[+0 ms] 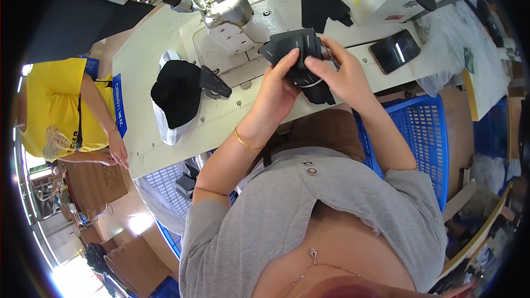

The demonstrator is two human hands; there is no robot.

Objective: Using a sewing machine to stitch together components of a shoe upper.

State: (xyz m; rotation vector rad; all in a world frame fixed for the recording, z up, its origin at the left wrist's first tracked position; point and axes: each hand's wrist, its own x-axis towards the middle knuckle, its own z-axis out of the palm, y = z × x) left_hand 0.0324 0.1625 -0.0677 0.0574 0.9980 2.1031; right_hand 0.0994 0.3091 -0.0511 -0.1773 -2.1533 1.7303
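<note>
Both hands hold a black fabric piece (285, 45), a folded, layered bundle with short pale dashes on its surface, just in front of the sewing machine (229, 14). My left hand (282, 89) grips it from the left, thumb pressed on top. My right hand (346, 73) closes on its right side, the thumb lying across the layers and the other fingers partly hidden behind. A black end of the bundle (320, 94) hangs down at the table's near edge, below a light band. I cannot tell what the finished article is.
At left on the sewing table (146, 157) lie a black fabric piece (176, 94) over white material and a dark strap (215, 81). More black fabric (323, 6), a phone (395, 51) and clear plastic (444, 38) are right. Blue baskets (422, 132) stand below. A person in yellow (61, 107) stands left.
</note>
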